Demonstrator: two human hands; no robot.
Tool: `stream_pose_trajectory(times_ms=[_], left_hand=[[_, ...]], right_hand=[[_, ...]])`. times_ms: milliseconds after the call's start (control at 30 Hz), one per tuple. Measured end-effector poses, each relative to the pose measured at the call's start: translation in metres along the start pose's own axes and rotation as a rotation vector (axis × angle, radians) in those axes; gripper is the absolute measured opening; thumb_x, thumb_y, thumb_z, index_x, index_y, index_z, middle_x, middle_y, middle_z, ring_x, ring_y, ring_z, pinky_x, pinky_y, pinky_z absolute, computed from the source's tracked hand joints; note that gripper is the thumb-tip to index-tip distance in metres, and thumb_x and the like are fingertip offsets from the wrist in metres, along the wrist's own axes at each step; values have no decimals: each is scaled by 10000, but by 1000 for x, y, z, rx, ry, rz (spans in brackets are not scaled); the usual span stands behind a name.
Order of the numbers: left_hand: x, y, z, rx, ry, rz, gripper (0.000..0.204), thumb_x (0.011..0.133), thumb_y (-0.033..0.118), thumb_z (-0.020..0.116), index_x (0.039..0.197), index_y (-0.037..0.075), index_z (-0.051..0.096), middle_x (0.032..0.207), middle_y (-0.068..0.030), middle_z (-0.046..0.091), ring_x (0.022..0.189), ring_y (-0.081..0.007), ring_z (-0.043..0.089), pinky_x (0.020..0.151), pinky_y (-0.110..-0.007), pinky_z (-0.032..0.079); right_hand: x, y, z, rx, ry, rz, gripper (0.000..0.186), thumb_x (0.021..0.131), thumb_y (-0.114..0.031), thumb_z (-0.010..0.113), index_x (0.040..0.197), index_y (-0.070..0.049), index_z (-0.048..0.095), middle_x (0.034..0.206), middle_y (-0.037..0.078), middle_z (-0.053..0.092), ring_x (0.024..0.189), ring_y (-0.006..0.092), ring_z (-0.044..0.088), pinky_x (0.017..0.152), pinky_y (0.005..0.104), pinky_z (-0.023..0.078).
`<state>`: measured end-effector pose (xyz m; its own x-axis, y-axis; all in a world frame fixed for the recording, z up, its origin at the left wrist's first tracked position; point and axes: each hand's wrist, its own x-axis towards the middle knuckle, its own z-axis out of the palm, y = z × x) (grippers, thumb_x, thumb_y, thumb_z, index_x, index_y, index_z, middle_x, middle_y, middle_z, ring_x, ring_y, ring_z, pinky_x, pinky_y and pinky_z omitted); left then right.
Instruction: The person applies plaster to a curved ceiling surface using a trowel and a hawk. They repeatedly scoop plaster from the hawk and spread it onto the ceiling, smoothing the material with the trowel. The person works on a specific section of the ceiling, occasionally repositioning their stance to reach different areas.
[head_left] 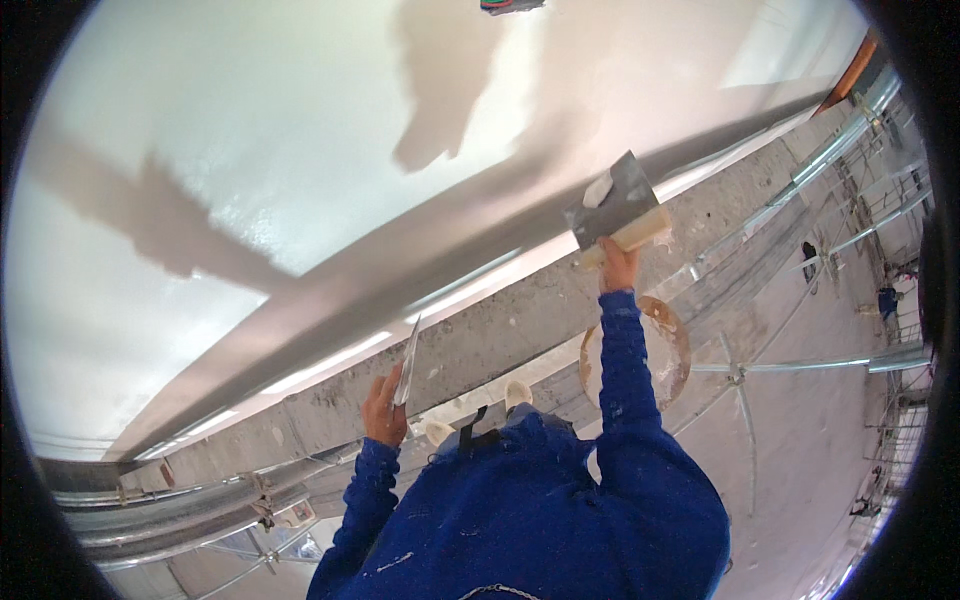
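- A person in a blue sweater [550, 510] is standing before a broad white wall [300, 130], two pale shoes [518, 393] showing on the side of the body nearest the wall.
- The right hand [619, 268] is reaching out toward the wall's lower edge, its fingers closing firmly around the pale handle [640, 232] of a wide scraper [632, 200].
- The scraper is showing its flat gray blade in front of the wall's lower edge, carrying a lump of white paste [597, 190]; whether the blade is touching the wall, one cannot tell.
- The left hand [382, 408] is hanging back from the wall, its fingers curling around a thin blade [408, 365] that is pointing toward the wall and turning nearly edge-on to the camera.
- Dark shadows [440, 110] are falling across the wall, one of them stretching along its lower part.
- A gray, stained walkway [530, 318] is running along the wall's lower edge, between the wall and the shoes.
- A round tub [678, 350] with a tan rim and whitish inside is sitting farther from the wall than the scraper, the right sleeve [628, 350] partly covering it.
- Metal pipes [830, 366] are crossing the area beyond the tub, away from the wall.
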<state>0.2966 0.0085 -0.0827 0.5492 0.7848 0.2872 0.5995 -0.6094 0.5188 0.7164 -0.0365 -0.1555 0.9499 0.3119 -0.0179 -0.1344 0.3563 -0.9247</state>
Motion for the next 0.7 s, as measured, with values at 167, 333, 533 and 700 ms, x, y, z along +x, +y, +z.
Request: stream_pose_trajectory(times_ms=[167, 333, 533, 700], left_hand=[[-15, 4, -13, 102, 25, -85, 451, 757, 64, 536, 1201, 138, 499, 806, -179, 524, 706, -354, 534, 621, -396, 430], [-38, -17, -26, 66, -7, -146, 400, 792, 90, 539, 1190, 96, 503, 843, -217, 551, 755, -376, 546, 661, -412, 433], [-41, -27, -44, -14, 15, -290, 349, 793, 106, 556, 1130, 25, 523, 851, -219, 560, 760, -373, 554, 673, -413, 429], [-17, -48, -45, -8, -55, -275, 235, 804, 179, 550, 952, -1, 585, 790, -185, 576, 769, -336, 566, 643, -381, 428]], right_hand=[[58, 24, 37, -531, 44, -92, 353, 651, -44, 566, 996, 29, 539, 903, 141, 596, 794, 221, 580, 689, 323, 443], [74, 34, 80, -463, 118, -366, 530, 653, 58, 497, 1173, -45, 498, 1042, 159, 586, 939, 253, 576, 813, 300, 426], [14, 34, 141, -492, 203, -528, 644, 631, 147, 500, 1226, -97, 457, 1168, 142, 515, 1096, 315, 469, 921, 373, 377], [-64, 53, 134, -516, -107, -375, 540, 656, 87, 507, 1176, -56, 479, 1099, 161, 549, 1011, 321, 519, 850, 371, 415]])
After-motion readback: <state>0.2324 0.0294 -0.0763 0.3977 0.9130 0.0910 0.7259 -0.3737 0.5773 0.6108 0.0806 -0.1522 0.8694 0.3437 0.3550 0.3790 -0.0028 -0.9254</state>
